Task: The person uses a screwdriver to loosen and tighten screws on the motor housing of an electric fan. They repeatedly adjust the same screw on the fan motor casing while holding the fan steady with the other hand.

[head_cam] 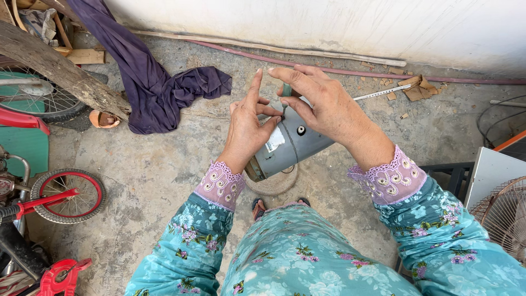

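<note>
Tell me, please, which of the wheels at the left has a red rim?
The small wheel at lower left, with its black tyre; the larger spoked wheel above it behind the log is silvery metal.

1. I see a grey metal cylinder [293, 143], motor-like, tilted, its lower end down-left above a rusty ring [272, 183] on the concrete floor.
2. It carries a white label and a small round port.
3. A thin green-handled tool [285, 98] stands at its upper end.

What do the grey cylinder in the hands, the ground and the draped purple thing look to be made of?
Grey cylinder: probably painted metal, with a smooth, dull sheen and a seam around it.
Ground: bare concrete, rough, stained and mottled.
Purple thing: soft cloth that hangs and bunches in folds.
The left hand and right hand hold the cylinder.
</note>
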